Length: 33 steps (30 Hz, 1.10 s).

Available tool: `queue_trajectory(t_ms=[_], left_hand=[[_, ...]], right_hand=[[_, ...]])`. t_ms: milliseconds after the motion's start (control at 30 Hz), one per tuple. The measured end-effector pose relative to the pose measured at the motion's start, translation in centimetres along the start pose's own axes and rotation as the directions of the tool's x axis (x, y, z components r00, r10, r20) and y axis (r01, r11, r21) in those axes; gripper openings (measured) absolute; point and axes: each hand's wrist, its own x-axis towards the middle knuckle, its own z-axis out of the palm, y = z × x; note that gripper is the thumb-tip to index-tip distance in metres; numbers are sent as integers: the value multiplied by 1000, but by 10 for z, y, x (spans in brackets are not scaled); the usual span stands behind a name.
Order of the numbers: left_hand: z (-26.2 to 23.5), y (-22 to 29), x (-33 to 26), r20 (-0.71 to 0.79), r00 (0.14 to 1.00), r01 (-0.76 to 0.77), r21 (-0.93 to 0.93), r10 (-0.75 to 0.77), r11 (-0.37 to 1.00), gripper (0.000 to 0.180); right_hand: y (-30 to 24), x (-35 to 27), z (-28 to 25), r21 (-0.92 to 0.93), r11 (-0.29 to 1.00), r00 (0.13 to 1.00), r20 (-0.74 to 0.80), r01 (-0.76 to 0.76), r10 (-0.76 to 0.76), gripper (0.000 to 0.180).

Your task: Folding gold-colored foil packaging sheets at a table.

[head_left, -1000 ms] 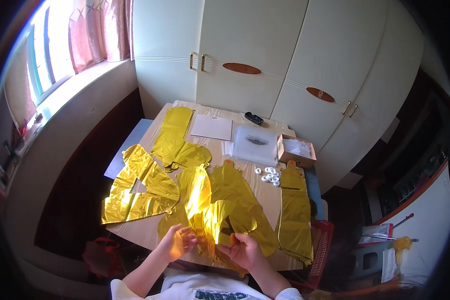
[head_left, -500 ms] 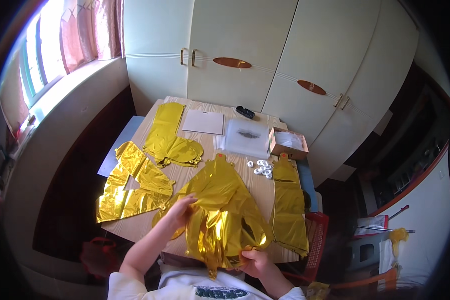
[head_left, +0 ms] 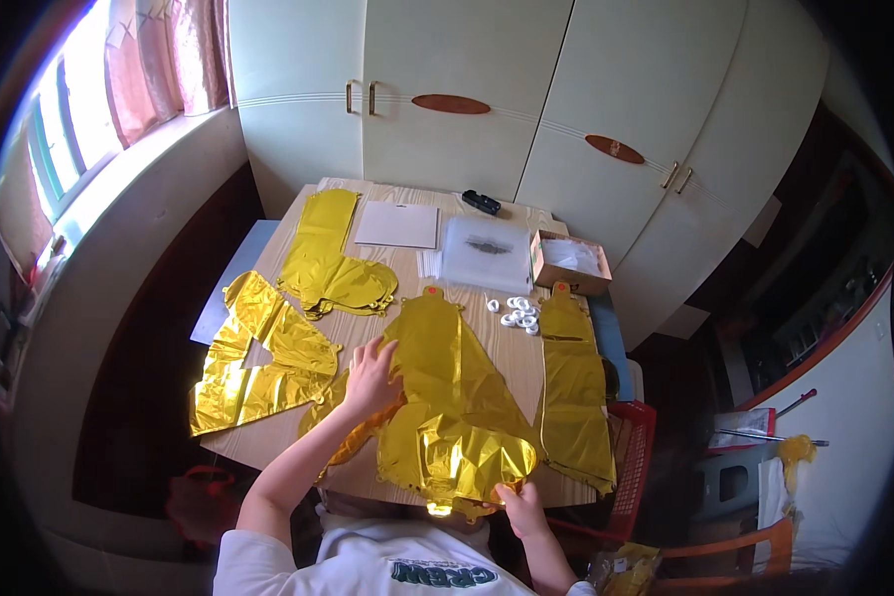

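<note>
A flat, uninflated gold foil balloon (head_left: 452, 363) lies at the middle of the table, its near part wrinkled and shiny. My left hand (head_left: 372, 379) rests at its left edge, fingers bent and apart against the foil. At the near right corner, my right hand (head_left: 521, 509) pinches the balloon's edge between thumb and fingers. More gold foil shows beneath my left forearm, partly hidden. Left of it lies a triangular foil balloon (head_left: 221, 382) with a gap in its middle. An L-shaped foil balloon (head_left: 313, 243) lies beyond that, and a long, narrow one (head_left: 574, 412) at the right.
Several small white rings (head_left: 520, 314) sit beyond the middle balloon. Farther back are a pale card (head_left: 397, 225), clear plastic bags (head_left: 487, 263), a black object (head_left: 482, 202) and an open box (head_left: 572, 275) with white contents. A red plastic crate (head_left: 630, 467) stands off the table's right edge.
The middle balloon's raised near part has come down and spread flatter. My left hand has moved farther up its left edge; my right hand has shifted slightly right and away from me.
</note>
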Motion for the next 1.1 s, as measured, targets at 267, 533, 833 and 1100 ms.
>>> queue_trajectory(t_ms=[267,533,833,1100], left_hand=[[0,17,-17,362,863,-356,-57,351,933,81],[2,14,-23,364,845,-422,0,393,907,84],[-2,21,-22,380,850,-411,45,365,910,84],[6,22,-22,365,825,-475,34,432,879,87]], right_hand=[[-9,-7,1,31,999,1000,-27,-15,16,12],[-40,-6,-23,-717,642,875,-95,270,-474,56],[-68,131,30,-721,42,655,601,691,-457,33],[-48,175,34,-726,51,680,613,685,-401,35]])
